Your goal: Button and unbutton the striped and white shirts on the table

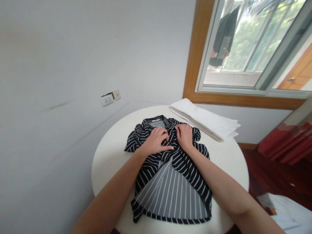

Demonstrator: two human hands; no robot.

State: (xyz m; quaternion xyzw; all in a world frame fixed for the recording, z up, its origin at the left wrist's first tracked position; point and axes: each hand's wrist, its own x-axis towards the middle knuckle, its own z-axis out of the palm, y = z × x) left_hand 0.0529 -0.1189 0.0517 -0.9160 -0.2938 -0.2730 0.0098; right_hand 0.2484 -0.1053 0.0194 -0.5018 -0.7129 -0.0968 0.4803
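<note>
A black shirt with white stripes (148, 174) lies spread on a round white table (109, 162), its collar toward the wall. The lower front parts, showing the grey striped inside of the back and the hem nearest me. My left hand (156, 141) rests on the bunched chest of the shirt, thumb stretched out and apart from the bent fingers. On the opposite side of the front, my right hand (184, 135) has its fingers curled into the fabric just below the collar. The cloth between my hands is gathered and twisted.
A stack of folded white sheets (204, 118) lies at the table's back right. Behind it are the wall and a wood-framed window (231, 99). A wall socket (106, 100) is at the left. Red fabric (287, 143) and white material (287, 208) are off to the right.
</note>
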